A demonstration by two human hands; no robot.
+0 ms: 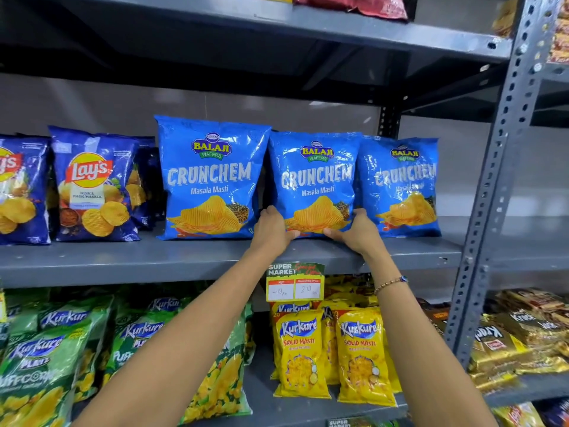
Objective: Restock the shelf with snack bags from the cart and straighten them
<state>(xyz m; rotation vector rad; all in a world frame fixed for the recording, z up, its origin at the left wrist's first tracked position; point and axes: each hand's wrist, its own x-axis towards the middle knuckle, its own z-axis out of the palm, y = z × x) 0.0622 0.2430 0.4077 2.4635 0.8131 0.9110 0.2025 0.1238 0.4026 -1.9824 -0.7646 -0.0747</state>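
Observation:
Three light-blue Balaji Crunchem bags stand upright in a row on the grey middle shelf (pixel 123 260). The middle Crunchem bag (pixel 314 177) is gripped at its bottom corners by both hands. My left hand (pixel 271 231) holds its lower left corner, my right hand (pixel 354 232) its lower right corner. The left Crunchem bag (pixel 209 177) stands taller beside it, and the right Crunchem bag (pixel 403 186) sits partly behind the middle one. The cart is out of view.
Dark-blue Lay's bags (pixel 92 186) stand at the shelf's left. Below are green Kurkure bags (pixel 61 340), yellow Kurkure bags (pixel 332 352) and a price tag (pixel 295 282). A perforated grey upright (pixel 492 180) bounds the shelf at right, with brown packets (pixel 523 337) beyond.

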